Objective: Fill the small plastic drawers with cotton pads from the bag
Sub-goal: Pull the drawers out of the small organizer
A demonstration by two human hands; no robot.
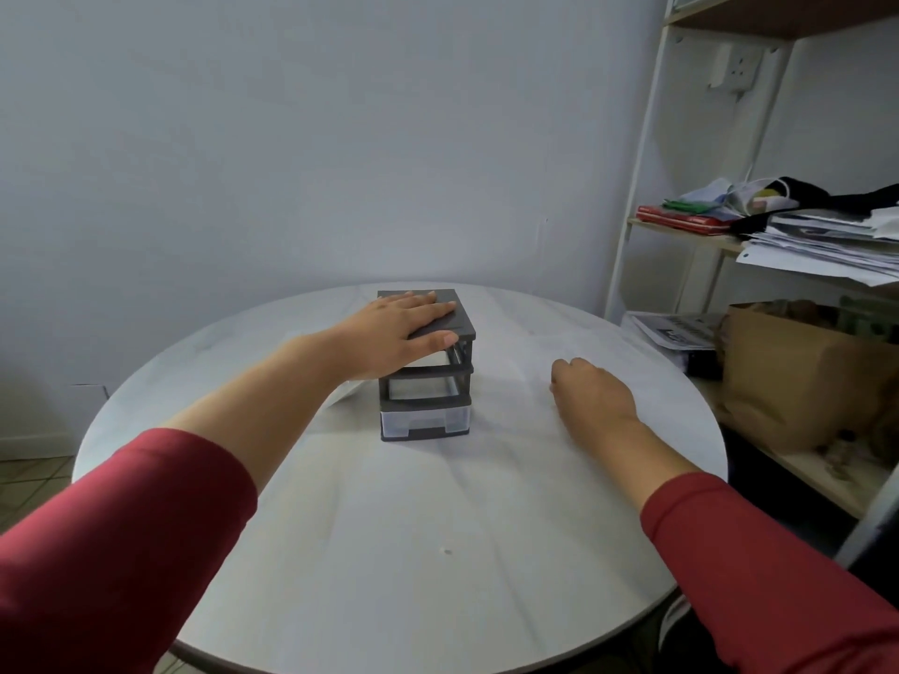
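Observation:
A small grey drawer unit (425, 381) with three stacked clear drawers stands upright in the middle of the round white table (438, 552). The bottom drawer (425, 420) is pushed in and looks empty. My left hand (396, 333) lies flat on the unit's top, with the thumb hooked over its front edge. My right hand (591, 391) rests on the table to the right of the unit and apart from it, fingers curled in, nothing visible in it. A pale corner (348, 394), perhaps the bag, peeks out from under my left forearm; the rest is hidden.
A white metal shelf rack (642, 163) stands close to the table's right side, holding stacked papers (827, 245) and a brown paper bag (798, 381). A plain wall runs behind the table. Tiled floor shows at the lower left.

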